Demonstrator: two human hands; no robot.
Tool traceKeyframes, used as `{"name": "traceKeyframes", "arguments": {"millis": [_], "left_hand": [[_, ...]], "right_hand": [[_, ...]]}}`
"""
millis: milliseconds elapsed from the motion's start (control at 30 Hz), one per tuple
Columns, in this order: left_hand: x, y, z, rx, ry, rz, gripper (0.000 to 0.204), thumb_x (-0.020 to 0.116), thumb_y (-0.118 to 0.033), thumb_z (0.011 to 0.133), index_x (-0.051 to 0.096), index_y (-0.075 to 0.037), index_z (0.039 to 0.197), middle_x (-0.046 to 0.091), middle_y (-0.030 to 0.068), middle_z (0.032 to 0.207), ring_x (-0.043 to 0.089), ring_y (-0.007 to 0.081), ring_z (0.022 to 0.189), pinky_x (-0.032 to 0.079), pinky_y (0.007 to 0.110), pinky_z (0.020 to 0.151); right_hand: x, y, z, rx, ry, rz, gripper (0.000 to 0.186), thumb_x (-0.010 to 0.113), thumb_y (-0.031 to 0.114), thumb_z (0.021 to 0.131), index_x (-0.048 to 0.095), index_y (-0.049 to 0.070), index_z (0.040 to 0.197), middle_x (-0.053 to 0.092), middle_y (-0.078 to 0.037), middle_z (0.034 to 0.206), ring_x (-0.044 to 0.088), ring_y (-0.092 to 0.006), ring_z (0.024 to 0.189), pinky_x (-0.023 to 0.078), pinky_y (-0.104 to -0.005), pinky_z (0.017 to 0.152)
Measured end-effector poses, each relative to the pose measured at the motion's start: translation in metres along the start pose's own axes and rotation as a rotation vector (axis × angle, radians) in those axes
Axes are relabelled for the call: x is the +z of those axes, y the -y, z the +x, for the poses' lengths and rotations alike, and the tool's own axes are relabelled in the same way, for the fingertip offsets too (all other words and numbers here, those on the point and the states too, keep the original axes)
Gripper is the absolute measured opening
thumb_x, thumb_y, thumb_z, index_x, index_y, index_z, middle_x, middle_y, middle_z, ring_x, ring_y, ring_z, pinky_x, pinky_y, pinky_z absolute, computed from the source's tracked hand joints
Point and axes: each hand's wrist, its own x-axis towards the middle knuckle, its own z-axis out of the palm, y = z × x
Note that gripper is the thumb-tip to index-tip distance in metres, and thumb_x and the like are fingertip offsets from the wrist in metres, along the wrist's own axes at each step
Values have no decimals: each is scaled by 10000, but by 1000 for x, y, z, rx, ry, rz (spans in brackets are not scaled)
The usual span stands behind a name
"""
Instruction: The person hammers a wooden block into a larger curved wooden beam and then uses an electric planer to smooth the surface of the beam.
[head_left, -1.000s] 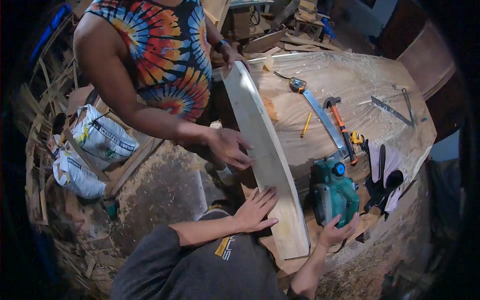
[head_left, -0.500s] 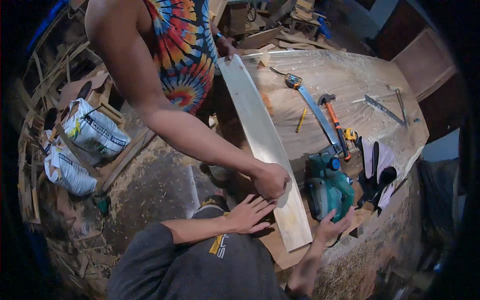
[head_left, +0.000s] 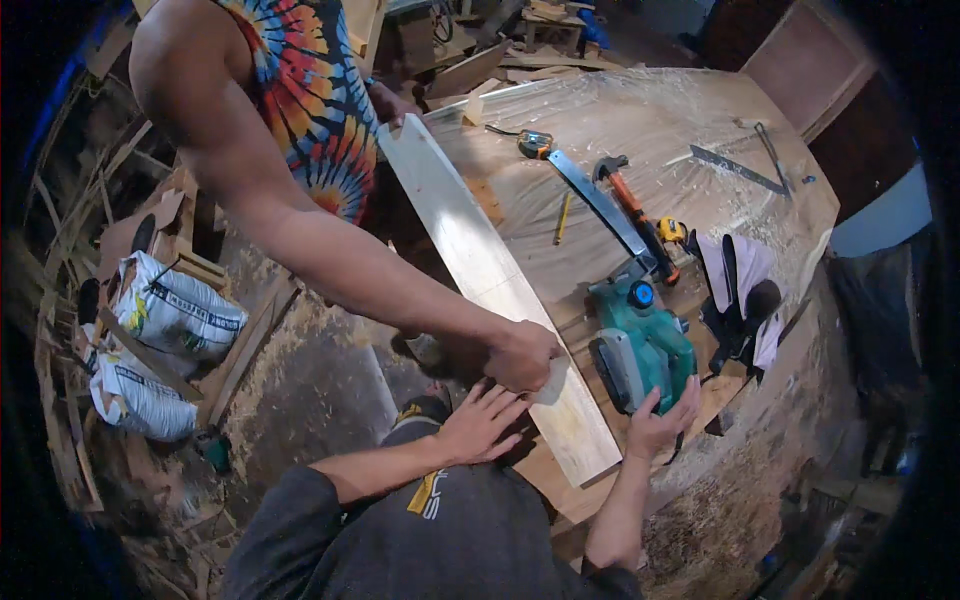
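Note:
A pale wooden board (head_left: 480, 270) slants across the workbench toward me. My left hand (head_left: 478, 425) lies with fingers stretched out at the board's left edge, close to the other person's closed hand (head_left: 523, 357), which rests on the board. To the right of the board sits a green electric planer (head_left: 645, 345) with a blue knob. My right hand (head_left: 662, 418) is at the near end of its handle, thumb on one side and fingers on the other. The other person's far hand (head_left: 392, 103) is at the board's far end.
On the bench (head_left: 700, 120) lie a hammer (head_left: 635, 215), a blue-grey metal strip (head_left: 600, 200), two tape measures, a yellow pencil (head_left: 562, 218), a square (head_left: 738, 168) and pale gloves (head_left: 735, 275). White sacks (head_left: 180, 315) and scrap wood stand at the left.
The whole view has shifted, so the bench and tools appear farther up and left. The planer sits slightly turned, with my right hand closer around its handle end. My left hand keeps its place.

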Motion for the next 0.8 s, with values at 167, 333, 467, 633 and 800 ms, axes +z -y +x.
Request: {"name": "traceKeyframes", "arguments": {"millis": [167, 333, 467, 633, 800], "left_hand": [[5, 3, -1, 2, -5, 4, 690, 623, -388, 958, 395, -58, 1520, 380, 212, 1542, 318, 399, 1468, 238, 582, 1197], [4, 1, 0, -22, 37, -40, 766, 672, -359, 913, 356, -62, 1544, 402, 203, 1517, 351, 409, 1438, 257, 573, 1195], [5, 1, 1, -2, 7, -34, 809, 683, -346, 903, 318, -67, 1569, 376, 199, 1553, 335, 409, 1458, 254, 567, 1202], [7, 2, 1, -3, -27, -40, 847, 703, -323, 888, 294, -76, 1587, 298, 187, 1630, 272, 400, 1513, 247, 563, 1212], [9, 3, 0, -3, -18, -59, 864, 724, -307, 866, 302, -76, 1584, 309, 183, 1626, 278, 400, 1510, 257, 560, 1208]], "right_hand": [[-2, 5, 2, 6, -10, -36, 581, 677, 140, 899, 489, 4, 1432, 531, -222, 1446, 486, -404, 1356, 368, -521, 1139], [-2, 3, 2, 3, -21, -29, 582, 673, 137, 897, 489, 8, 1434, 529, -212, 1452, 483, -408, 1354, 359, -523, 1144], [-4, 3, 2, 22, -3, -28, 588, 672, 136, 898, 481, 8, 1440, 522, -209, 1459, 480, -410, 1354, 355, -524, 1144], [-3, 4, 4, 6, -16, -9, 594, 676, 129, 894, 481, 18, 1444, 521, -206, 1460, 479, -407, 1350, 355, -526, 1141], [0, 1, 1, 4, -27, -17, 593, 682, 127, 887, 490, 21, 1438, 527, -204, 1453, 484, -405, 1345, 356, -526, 1139]]}}
